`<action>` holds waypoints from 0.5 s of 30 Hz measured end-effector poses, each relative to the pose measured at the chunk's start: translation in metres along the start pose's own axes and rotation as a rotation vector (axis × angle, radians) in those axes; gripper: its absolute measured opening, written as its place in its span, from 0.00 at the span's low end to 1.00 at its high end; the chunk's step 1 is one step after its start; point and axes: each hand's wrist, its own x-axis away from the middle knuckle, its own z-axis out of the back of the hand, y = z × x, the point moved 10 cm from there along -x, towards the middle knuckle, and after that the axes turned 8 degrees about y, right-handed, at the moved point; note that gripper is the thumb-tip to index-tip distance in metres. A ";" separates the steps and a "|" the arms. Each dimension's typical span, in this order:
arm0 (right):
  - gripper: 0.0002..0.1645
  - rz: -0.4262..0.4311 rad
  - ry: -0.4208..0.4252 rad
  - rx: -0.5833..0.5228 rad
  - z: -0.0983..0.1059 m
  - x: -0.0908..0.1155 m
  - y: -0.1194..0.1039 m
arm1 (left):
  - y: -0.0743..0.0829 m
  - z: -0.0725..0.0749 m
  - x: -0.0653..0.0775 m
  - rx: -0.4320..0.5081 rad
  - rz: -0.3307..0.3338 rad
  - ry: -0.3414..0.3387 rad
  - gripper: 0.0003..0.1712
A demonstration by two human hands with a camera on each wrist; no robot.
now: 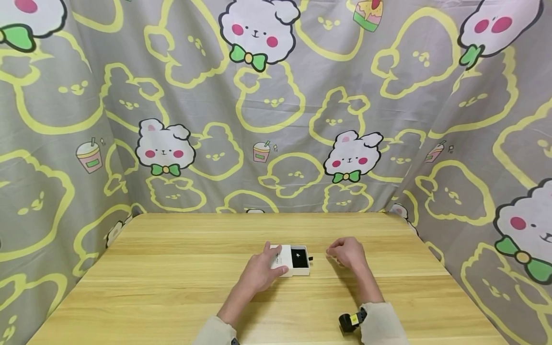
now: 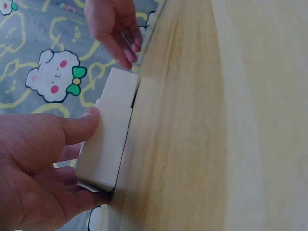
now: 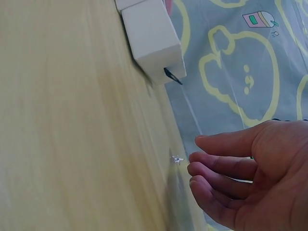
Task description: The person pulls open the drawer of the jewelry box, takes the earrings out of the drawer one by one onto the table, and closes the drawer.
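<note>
A white drawer-style jewelry box (image 1: 282,261) lies on the table with its tray (image 1: 304,270) partly slid out to the right. On the tray's black insert (image 1: 299,263) sits a small silver star-shaped piece (image 1: 298,256). My left hand (image 1: 258,272) grips the box's outer sleeve (image 2: 107,144), thumb on one side and fingers on the other. To the right of the box, my right hand (image 1: 348,251) is low over the table, fingers loosely bent. A second tiny silver star-shaped piece (image 3: 177,159) shows just beyond the right fingertips (image 3: 195,158), apart from them in the right wrist view.
The wood-grain table (image 1: 172,268) stretches around both hands. A patterned curtain (image 1: 276,110) hangs behind it and on both sides. A black pull tab (image 3: 172,75) sticks out of the tray's end. On the right wrist sits a black camera (image 1: 347,323).
</note>
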 end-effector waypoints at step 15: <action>0.08 0.114 0.028 0.073 -0.001 0.004 -0.035 | 0.001 0.000 0.000 -0.003 -0.017 0.005 0.38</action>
